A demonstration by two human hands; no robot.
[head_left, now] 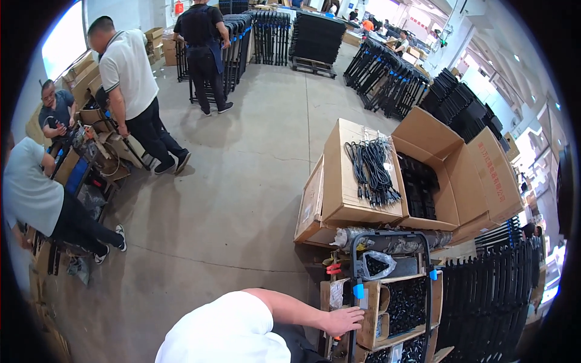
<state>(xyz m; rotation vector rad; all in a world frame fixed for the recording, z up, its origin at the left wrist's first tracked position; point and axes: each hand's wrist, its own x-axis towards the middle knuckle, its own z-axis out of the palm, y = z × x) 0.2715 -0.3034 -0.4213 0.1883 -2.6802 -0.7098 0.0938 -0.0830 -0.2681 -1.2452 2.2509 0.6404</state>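
Black tubular frame (429, 302) w/ blue clips (358, 291) stood over a wooden parts bin (369, 333), L hand (344, 320) at its left tube, fingers loosely spread, nothing visibly gripped; contact unclear. R hand wasn't in view. Good handling, arguably, called for fingers fully round the tube, clear of bin edges. Beyond, cables (370, 169) topped a carton (339, 190).

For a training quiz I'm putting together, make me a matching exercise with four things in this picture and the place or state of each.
1. Left hand
2. Black cables
3. Open cardboard box
4. Black stack

A. On a pallet
B. Holding black parts
C. At the left side of a wooden bin
D. Lying on brown cardboard

Pairs: 1-C, 2-D, 3-B, 4-A
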